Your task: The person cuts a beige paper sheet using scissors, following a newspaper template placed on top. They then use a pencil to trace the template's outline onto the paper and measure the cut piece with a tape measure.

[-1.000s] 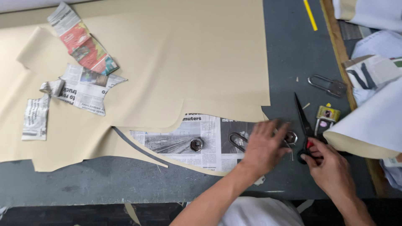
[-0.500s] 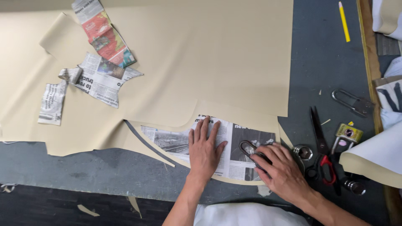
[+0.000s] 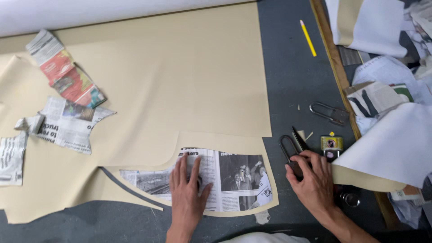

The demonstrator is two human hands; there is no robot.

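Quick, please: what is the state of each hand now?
Left hand: open, flat on the newspaper pattern.
Right hand: closed around a metal padlock, on the table.

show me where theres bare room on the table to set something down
Bare grey table lies between the beige sheet and the yellow pencil. More lies below the sheet at bottom left. It is crowded around the right hand: metal clip, padlocks, white roll.

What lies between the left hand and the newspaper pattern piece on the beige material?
Nothing visible: the left hand lies flat directly on the newspaper pattern piece. The right hand rests apart, on a metal clip and scissors.
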